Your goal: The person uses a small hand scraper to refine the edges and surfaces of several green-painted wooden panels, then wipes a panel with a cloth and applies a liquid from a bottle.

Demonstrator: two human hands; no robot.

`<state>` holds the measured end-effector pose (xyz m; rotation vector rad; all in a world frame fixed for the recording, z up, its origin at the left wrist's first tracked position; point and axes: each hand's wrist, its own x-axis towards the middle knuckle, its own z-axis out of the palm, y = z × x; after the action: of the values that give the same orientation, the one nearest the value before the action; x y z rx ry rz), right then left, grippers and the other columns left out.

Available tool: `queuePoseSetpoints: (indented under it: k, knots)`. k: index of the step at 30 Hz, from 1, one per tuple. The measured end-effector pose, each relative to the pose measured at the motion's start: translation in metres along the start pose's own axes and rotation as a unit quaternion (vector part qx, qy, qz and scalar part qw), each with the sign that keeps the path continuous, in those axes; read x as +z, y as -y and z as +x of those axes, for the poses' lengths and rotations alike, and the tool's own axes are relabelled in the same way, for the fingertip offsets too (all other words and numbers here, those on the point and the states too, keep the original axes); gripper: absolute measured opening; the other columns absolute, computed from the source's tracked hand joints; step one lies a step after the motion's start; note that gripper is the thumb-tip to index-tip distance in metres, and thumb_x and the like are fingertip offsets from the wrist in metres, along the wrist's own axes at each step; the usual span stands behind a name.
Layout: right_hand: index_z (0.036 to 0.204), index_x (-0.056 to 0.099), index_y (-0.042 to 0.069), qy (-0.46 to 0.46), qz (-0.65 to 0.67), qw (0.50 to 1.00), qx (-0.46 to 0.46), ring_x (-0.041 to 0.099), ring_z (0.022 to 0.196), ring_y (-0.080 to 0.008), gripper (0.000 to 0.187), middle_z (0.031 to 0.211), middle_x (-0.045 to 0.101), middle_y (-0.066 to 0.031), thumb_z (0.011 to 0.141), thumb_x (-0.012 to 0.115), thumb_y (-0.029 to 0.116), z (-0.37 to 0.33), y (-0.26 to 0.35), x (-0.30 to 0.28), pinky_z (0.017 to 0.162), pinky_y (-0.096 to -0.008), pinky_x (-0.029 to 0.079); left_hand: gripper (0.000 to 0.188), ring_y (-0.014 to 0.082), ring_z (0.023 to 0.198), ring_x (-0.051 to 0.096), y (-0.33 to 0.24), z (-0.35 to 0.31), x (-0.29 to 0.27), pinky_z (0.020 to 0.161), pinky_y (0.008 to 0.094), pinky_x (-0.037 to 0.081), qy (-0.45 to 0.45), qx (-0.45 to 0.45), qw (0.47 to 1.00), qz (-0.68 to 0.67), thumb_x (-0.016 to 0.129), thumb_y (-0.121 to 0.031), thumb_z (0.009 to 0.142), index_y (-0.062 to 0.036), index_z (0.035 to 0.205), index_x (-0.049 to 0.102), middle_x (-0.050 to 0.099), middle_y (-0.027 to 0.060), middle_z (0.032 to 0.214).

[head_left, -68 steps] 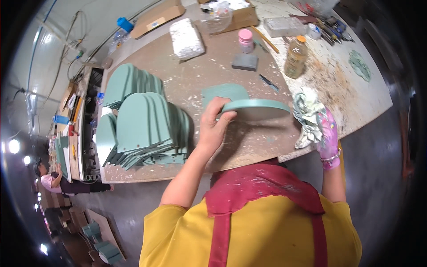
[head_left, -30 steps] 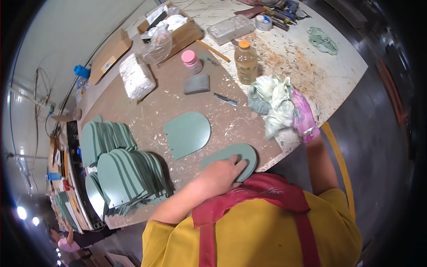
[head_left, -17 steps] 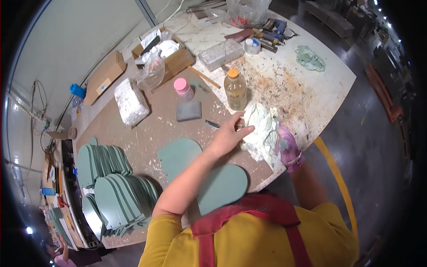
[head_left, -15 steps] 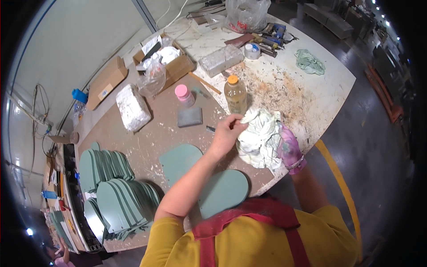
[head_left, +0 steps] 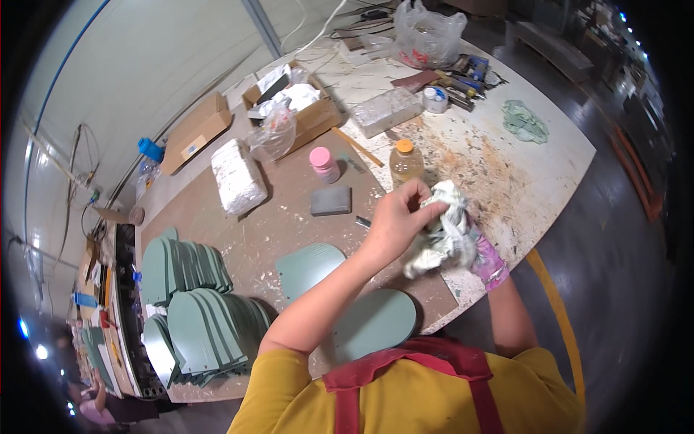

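A crumpled white rag (head_left: pixel 450 235) hangs bunched between my hands above the table's right part. My bare left hand (head_left: pixel 402 220) pinches its upper edge between thumb and fingers. On the other side, my right hand (head_left: pixel 489 259), in a pink stained glove, holds the rag from behind; its fingers are largely hidden by the cloth. Just beyond my left hand stands a bottle of yellowish liquid (head_left: pixel 406 163) with an orange cap. Two flat green panels with rounded ends lie near me, one green panel (head_left: pixel 311 265) left of my forearm and another green panel (head_left: pixel 383 318) partly under it.
Stacked green panels (head_left: pixel 213 329) fill the table's near left. Farther back are a pink-capped bottle (head_left: pixel 324 166), a grey block (head_left: pixel 331 201), a white wrapped bundle (head_left: pixel 239 179), an open cardboard box (head_left: pixel 318 119), a speckled block (head_left: pixel 387 112), tools (head_left: pixel 463 85) and a green cloth (head_left: pixel 524 121).
The rag has been gathered into a smaller, twisted bunch. My left hand has moved right and now covers the bottle's lower part. The whole view has shifted slightly.
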<state>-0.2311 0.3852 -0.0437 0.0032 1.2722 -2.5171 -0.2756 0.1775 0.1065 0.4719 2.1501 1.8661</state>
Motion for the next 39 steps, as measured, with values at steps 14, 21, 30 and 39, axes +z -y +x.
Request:
queuePoseSetpoints:
  k: [14,21,30,39]
  knots:
    - [0.127,0.048,0.003,-0.18,-0.208,0.936,-0.221,0.059,0.106,-0.0268,0.046,0.119,0.057,-0.0166,0.083,0.061,0.006,0.055,0.119,0.095,0.09,-0.0396,0.051,0.06,0.0214,0.106,0.054,0.135,0.073,-0.07,0.09,0.0308,0.045,-0.085,-0.024,0.995,0.041,0.069,-0.019,0.082,0.0017,0.128,0.036,0.049,0.0151,0.121]
    - [0.136,0.042,0.015,-0.058,-0.742,0.601,-0.29,0.047,0.121,-0.0301,0.059,0.138,0.041,-0.0169,0.083,0.063,0.03,0.115,0.06,0.12,0.1,-0.0388,0.042,0.016,0.0182,0.08,0.063,0.184,0.101,-0.045,0.077,0.0333,0.048,-0.065,-0.005,0.998,-0.008,0.062,-0.01,0.08,0.0025,0.089,0.067,0.068,0.0097,0.082]
    - [0.113,0.056,0.002,-0.141,-0.042,0.965,-0.215,0.063,0.088,-0.0182,0.028,0.1,0.061,-0.0059,0.089,0.06,0.016,0.083,0.082,0.062,0.075,-0.0298,0.053,0.061,0.0408,0.093,0.055,0.086,0.076,-0.009,0.077,0.0454,0.047,-0.131,0.176,0.924,0.314,0.072,-0.021,0.071,-0.0072,0.124,0.045,0.049,0.0188,0.105]
    - [0.125,0.051,0.007,-0.154,0.188,0.966,-0.088,0.061,0.095,-0.0162,0.034,0.111,0.06,-0.0061,0.096,0.049,0.024,0.064,0.012,0.019,0.081,-0.0322,0.052,0.07,0.0256,0.092,0.053,0.044,0.048,-0.019,0.075,0.0396,0.04,0.003,0.273,0.718,0.64,0.076,-0.016,0.059,-0.0158,0.122,0.046,0.05,0.0082,0.096]
